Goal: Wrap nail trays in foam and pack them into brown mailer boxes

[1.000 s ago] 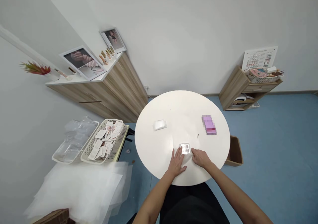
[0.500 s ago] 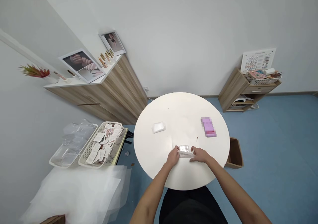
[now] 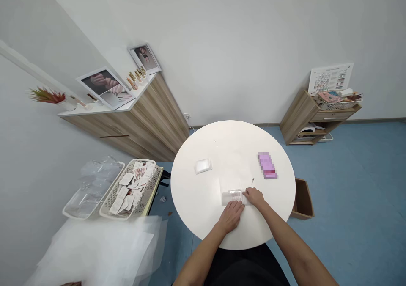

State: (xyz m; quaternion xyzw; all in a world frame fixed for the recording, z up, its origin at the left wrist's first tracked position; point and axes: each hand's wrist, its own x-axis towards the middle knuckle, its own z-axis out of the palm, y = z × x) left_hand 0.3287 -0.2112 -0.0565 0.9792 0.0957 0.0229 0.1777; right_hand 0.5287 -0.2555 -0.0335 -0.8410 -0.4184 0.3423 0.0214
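A translucent wrapping sheet (image 3: pixel 226 198) is folded over a small clear packet (image 3: pixel 235 193) near the front of the round white table (image 3: pixel 203 210). Printed or pale shapes show faintly through it. My left hand (image 3: pixel 232 216) lies flat, palm down, its fingertips pressing the near edge of the fold. At the fold's right end, my right hand (image 3: pixel 254 197) has its fingers drawn together on the sheet. Another wrapped white packet (image 3: pixel 203 166) rests farther left. A small dark thin item (image 3: pixel 253 180) lies just beyond my right hand.
A blurred-out purple phone-shaped item (image 3: pixel 267 166) is on the table's right side. Left are a basket of cards (image 3: pixel 109 201), a tray of clear plastic shells (image 3: pixel 76 210) and a stack of translucent sheets (image 3: pixel 104 248). A cardboard box (image 3: pixel 303 199) stands on the floor at right.
My left hand has moved from the packet's left end to its near side and flattened. The sheet, raised at its near edge before, now lies folded down over the packet.
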